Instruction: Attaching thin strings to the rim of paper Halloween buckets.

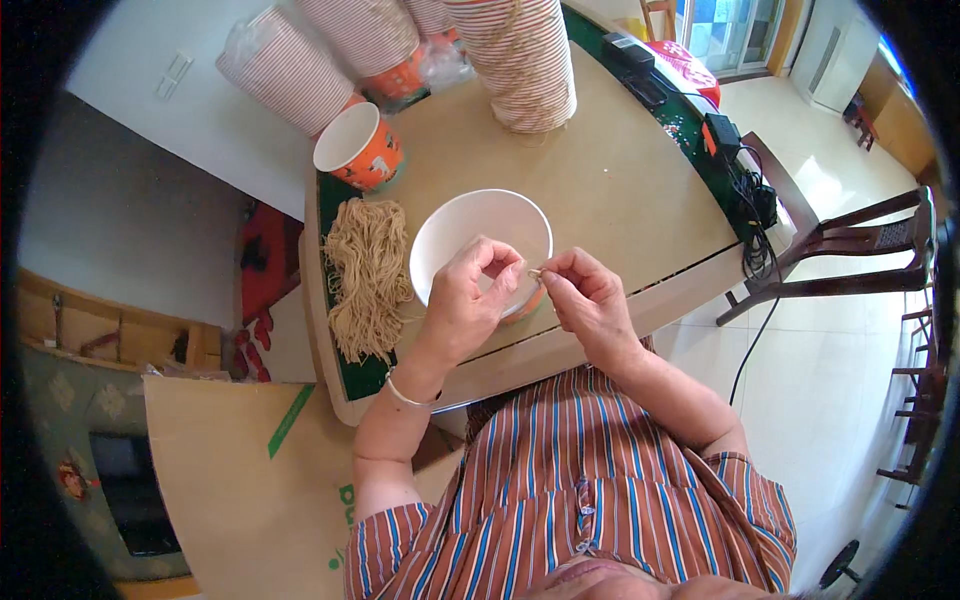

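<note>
Both my hands meet over the front rim of a white-lined paper tub [480, 215] standing at the table's near side. My left hand [470, 300] is closed in a pinch, thumb against forefinger. Opposite it, my right hand [592, 305] pinches a short bit of pale string [534, 273] that shows between the fingertips of both hands. The rest of that string is hidden or too thin to make out. Left of the tub lies a loose bundle of tan string [368, 275], its strands hanging toward the table's left edge.
An orange-printed tub [362, 148] stands at the back left. Behind it lean wrapped stacks of tubs [285, 70]; a tall stack [520, 70] rises at the back. Black adapters and cables [750, 190] lie along the right edge, near a wooden chair [850, 245]. Cardboard [235, 470] is at lower left.
</note>
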Motion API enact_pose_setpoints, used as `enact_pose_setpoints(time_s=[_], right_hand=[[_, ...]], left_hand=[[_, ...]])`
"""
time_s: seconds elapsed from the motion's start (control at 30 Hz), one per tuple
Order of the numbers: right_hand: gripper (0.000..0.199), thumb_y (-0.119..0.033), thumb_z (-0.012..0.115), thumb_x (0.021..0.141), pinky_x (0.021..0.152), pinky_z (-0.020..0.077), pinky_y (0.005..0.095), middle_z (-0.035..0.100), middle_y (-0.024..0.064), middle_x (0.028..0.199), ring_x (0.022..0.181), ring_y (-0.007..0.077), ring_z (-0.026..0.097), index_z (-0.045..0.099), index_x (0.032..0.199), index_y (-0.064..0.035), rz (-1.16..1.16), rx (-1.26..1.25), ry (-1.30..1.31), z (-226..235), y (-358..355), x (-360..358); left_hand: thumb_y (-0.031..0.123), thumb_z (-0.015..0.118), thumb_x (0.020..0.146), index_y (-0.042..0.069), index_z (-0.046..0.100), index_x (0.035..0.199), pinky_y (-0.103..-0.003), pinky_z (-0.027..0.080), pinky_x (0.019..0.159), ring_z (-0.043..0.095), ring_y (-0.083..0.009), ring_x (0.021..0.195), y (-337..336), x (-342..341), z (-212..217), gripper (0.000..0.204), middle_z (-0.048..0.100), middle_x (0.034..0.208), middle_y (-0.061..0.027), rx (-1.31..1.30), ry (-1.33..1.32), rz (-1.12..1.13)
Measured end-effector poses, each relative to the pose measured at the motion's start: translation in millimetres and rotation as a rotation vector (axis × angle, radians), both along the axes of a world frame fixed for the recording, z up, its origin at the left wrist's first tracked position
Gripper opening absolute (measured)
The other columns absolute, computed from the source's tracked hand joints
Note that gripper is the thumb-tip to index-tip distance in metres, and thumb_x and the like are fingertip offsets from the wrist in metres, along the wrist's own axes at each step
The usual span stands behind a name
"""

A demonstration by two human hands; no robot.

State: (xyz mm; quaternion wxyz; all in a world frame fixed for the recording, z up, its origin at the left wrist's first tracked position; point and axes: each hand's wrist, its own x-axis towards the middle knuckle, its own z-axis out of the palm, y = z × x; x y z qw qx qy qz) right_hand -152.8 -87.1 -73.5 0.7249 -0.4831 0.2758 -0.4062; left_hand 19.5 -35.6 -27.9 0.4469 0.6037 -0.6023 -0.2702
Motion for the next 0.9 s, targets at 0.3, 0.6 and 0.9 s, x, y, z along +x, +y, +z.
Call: enact_pose_setpoints(time_s=[0.3, 0.6, 0.9], right_hand=[[0.007, -0.007, 0.062, 0.100, 0.066, 0.0452, 0.0192, 0.060, -0.0047, 0.085, 0.076, 0.0006, 0.054, 0.062, 0.101, -0.0003, -0.015, -0.024, -0.040, -3.5, 4.7, 0.6], [0.007, -0.001, 0.065, 0.096, 0.062, 0.0420, 0.0165, 0.061, -0.0045, 0.082, 0.073, -0.0009, 0.053, 0.064, 0.103, -0.0013, 0.030, -0.191, -0.008, -7.7, 5.9, 0.8], [0.005, 0.002, 0.065, 0.096, 0.061, 0.0384, 0.0154, 0.059, -0.0074, 0.080, 0.071, -0.0025, 0.049, 0.064, 0.099, -0.0018, -0.027, -0.279, 0.100, -5.5, 3.5, 1.3]], left_hand=[[0.000, 0.066, 0.089, 0.001, 0.062, 0.095, -0.028, 0.050, 0.083, 0.061, -0.0130, 0.088, 3.5, -9.2, 14.4, 0.007, 0.060, 0.090, -0.0046, 0.015, -0.084, -0.050], [0.006, 0.067, 0.088, -0.001, 0.063, 0.092, -0.030, 0.052, 0.075, 0.063, -0.0151, 0.082, 3.4, 1.7, 13.9, 0.008, 0.064, 0.087, -0.0079, 0.105, 0.000, -0.087], [0.004, 0.064, 0.089, 0.002, 0.060, 0.090, -0.025, 0.047, 0.082, 0.056, -0.0082, 0.086, 0.1, 10.6, 35.9, 0.005, 0.060, 0.086, 0.0004, 0.296, -0.025, -0.176]])
